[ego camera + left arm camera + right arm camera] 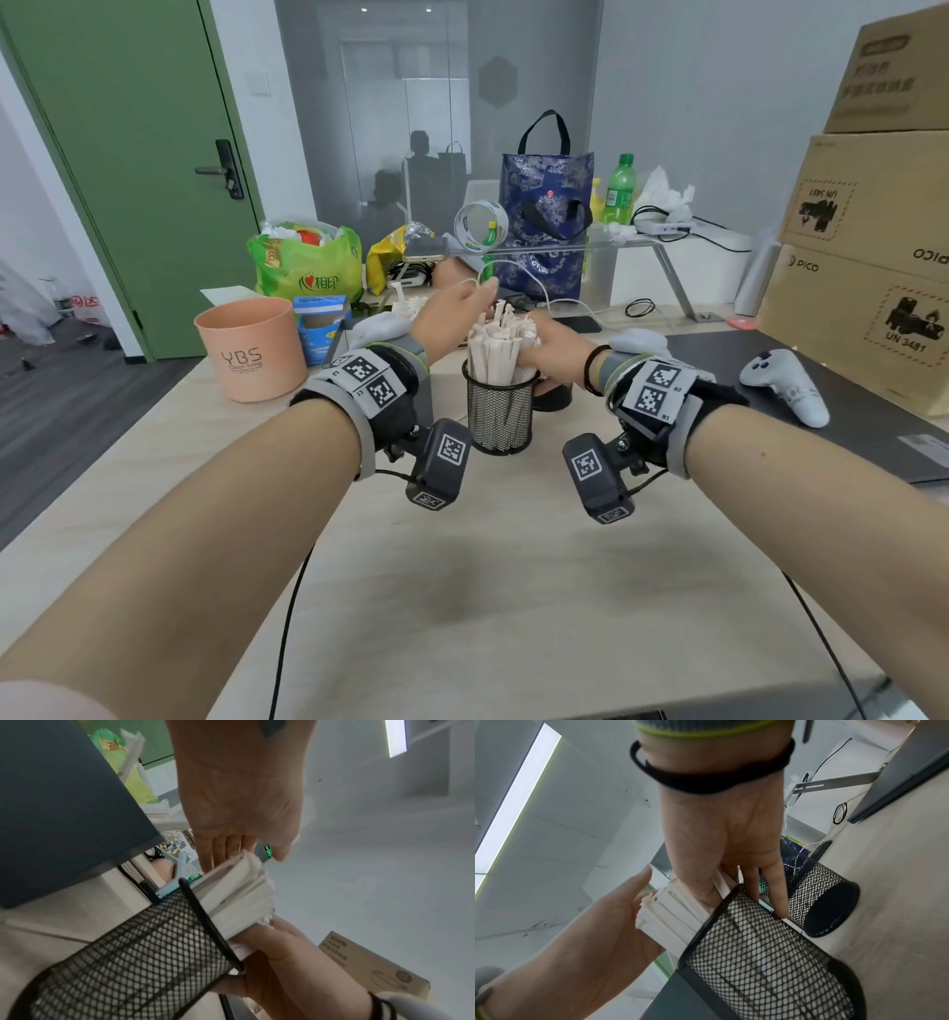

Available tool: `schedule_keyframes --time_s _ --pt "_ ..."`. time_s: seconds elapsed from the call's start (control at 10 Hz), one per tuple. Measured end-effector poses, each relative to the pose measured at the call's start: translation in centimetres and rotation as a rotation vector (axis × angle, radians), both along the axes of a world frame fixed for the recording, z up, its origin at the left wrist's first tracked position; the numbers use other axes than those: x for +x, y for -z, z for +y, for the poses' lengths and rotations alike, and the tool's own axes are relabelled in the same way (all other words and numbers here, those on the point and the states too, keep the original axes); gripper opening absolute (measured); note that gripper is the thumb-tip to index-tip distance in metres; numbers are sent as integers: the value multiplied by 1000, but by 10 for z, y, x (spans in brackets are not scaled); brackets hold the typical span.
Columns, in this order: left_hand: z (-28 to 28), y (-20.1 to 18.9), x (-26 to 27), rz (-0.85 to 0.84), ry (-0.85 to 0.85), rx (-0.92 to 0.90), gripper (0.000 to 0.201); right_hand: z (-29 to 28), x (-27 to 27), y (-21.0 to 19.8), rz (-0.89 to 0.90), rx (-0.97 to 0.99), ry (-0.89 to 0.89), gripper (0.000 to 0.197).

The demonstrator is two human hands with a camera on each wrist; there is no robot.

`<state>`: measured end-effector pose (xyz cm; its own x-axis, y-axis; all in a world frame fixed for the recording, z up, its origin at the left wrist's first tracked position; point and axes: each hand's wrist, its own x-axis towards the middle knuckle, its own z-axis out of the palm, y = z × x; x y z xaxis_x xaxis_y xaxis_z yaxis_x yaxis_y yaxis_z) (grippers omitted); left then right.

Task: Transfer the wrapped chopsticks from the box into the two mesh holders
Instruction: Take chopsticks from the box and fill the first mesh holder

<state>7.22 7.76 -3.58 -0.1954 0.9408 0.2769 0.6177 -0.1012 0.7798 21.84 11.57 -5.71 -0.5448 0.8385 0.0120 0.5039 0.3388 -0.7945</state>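
Observation:
A black mesh holder [499, 413] stands mid-table, packed with white wrapped chopsticks [500, 347]. My right hand [539, 352] grips the bundle from the right just above the rim, thumb on one side and fingers on the other [731, 888]. My left hand [477, 294] is flat, fingers straight, its palm by the bundle's left side and tops [246, 850]. The second mesh holder [821, 898] stands just behind, mostly hidden by my right hand in the head view. The grey box [64, 811] sits behind my left wrist, with more wrapped chopsticks [408, 304] sticking out.
A peach cup [251, 349] and a small blue carton [321, 324] stand at the left. A white controller [785, 383] lies on a dark mat at the right, before stacked cardboard boxes [862, 267]. Bags, bottles and cables crowd the back.

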Motion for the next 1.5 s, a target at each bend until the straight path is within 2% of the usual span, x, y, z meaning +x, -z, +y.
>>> schedule_keyframes --time_s 0.1,0.2,0.3,0.4,0.5,0.6,0.7,0.8,0.9,1.0,1.1,1.2,1.3,1.4,1.5 --pt "-6 2 0 -109 -9 -64 19 3 8 -2 -53 17 -3 46" --pt "-9 7 5 18 -141 -102 17 5 21 -2 -80 41 10 44" --pt "-13 16 14 149 -139 -339 16 2 35 -5 -80 33 13 34" --pt "-15 35 17 315 -98 -518 34 3 46 -6 -64 40 21 29" --pt "-5 51 13 486 -70 -648 33 5 53 -6 -51 55 58 50" --pt "-2 56 6 557 -78 -687 29 5 53 -11 -52 155 28 56" --pt "-1 56 4 581 -79 -677 4 1 49 -19 47 197 21 51" --pt "3 59 4 639 -101 -712 32 -2 43 -23 122 263 21 47" --pt "-1 54 9 787 -62 -806 40 -8 38 -21 -26 322 -87 55" --pt "-4 49 13 846 -30 -849 37 -10 36 -15 -272 412 -105 71" --pt "-10 47 14 876 -8 -859 35 -5 33 -14 -377 478 -30 78" --pt "-14 48 9 857 -2 -855 32 0 26 -10 -404 502 22 75" --pt "-18 45 1 731 -7 -834 34 3 21 -4 -352 500 139 68" --pt "-20 37 -5 519 -42 -765 28 7 21 0 -302 466 225 63" --pt "-24 23 -7 401 -90 -513 15 5 18 -1 -227 444 211 42"
